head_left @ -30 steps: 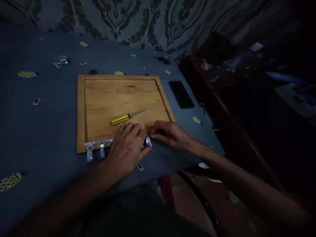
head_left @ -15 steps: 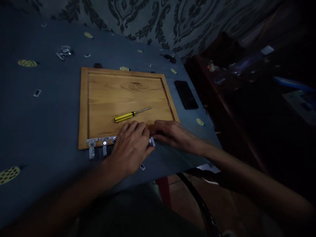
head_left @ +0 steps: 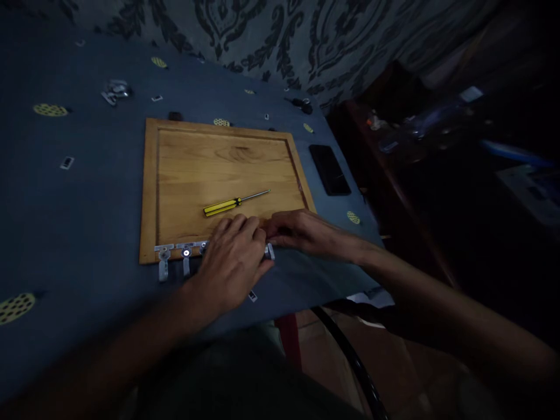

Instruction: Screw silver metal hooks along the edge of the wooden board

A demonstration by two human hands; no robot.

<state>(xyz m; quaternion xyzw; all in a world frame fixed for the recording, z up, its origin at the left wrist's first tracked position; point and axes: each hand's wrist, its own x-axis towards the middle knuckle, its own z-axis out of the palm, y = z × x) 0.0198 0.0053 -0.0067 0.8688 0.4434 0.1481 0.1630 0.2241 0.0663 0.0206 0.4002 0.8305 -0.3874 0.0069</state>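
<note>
A wooden panel [head_left: 227, 169] with a raised frame lies flat. Along its near edge runs a metal hook rail [head_left: 164, 255] with several hooks hanging over the side. My left hand [head_left: 231, 256] is closed over the rail's middle and right part, hiding much of it. Close to the rail's right end, my right hand [head_left: 301, 230] has its fingertips pinched together at the panel's near edge. Whatever is between those fingers is hidden. A yellow-and-black screwdriver [head_left: 223, 206] rests on the panel just beyond my hands, its tip toward the right.
A blue patterned cloth [head_left: 100, 204] covers the table. Right of the panel lies a black phone [head_left: 330, 169]. Farther back are a shiny metal piece [head_left: 117, 90] and a small dark object with keys or a similar shape [head_left: 303, 105]. A dark chair arm [head_left: 350, 350] curves below the table edge.
Both hands hold nearly the same pose at the rail. My right hand and forearm have shifted very slightly; the view has moved a little.
</note>
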